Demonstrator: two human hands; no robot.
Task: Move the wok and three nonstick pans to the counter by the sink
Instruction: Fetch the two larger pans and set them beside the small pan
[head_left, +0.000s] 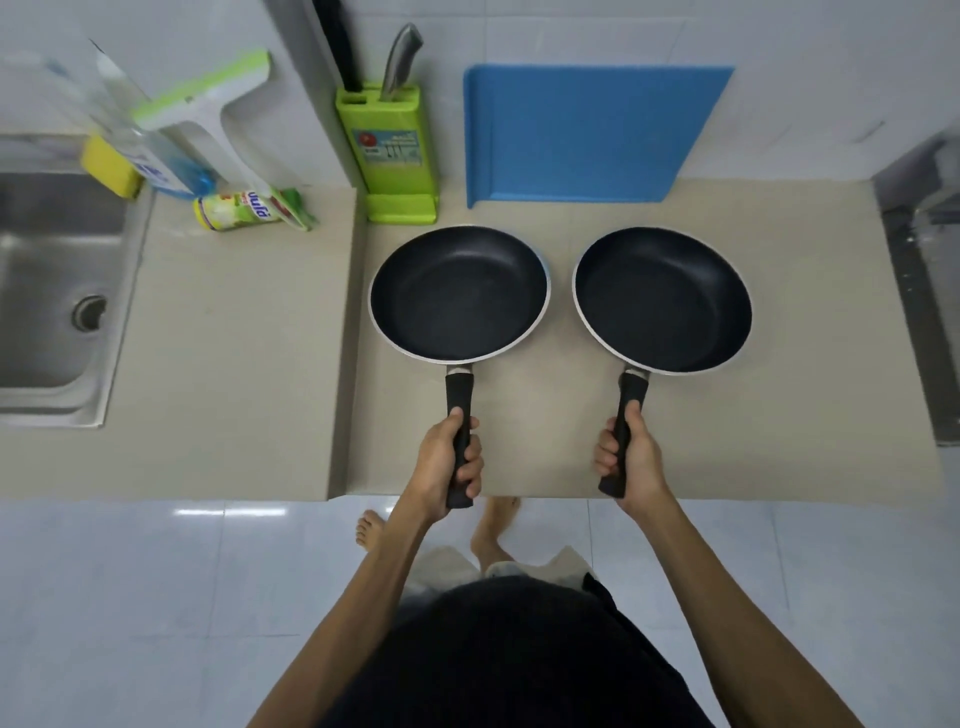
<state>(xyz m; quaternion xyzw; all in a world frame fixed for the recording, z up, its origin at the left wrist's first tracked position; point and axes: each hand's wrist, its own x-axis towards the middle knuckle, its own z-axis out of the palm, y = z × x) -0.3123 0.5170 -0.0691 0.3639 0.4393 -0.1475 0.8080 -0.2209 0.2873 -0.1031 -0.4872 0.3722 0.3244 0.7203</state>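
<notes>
Two black nonstick pans with pale rims are side by side over the beige counter (545, 431), handles pointing toward me. My left hand (447, 462) grips the black handle of the left pan (460, 293). My right hand (631, 457) grips the handle of the right pan (662, 300). I cannot tell whether the pans rest on the counter or hover just above it. The steel sink (52, 296) lies at the far left, with a lower stretch of counter (228, 353) beside it. No wok or third pan is in view.
A blue cutting board (587, 135) leans on the wall behind the pans. A green knife block (395, 150) stands behind the left pan. Near the sink are a yellow sponge (109, 166), a blue bottle (166, 166), a squeegee (208, 109) and a lying can (244, 208).
</notes>
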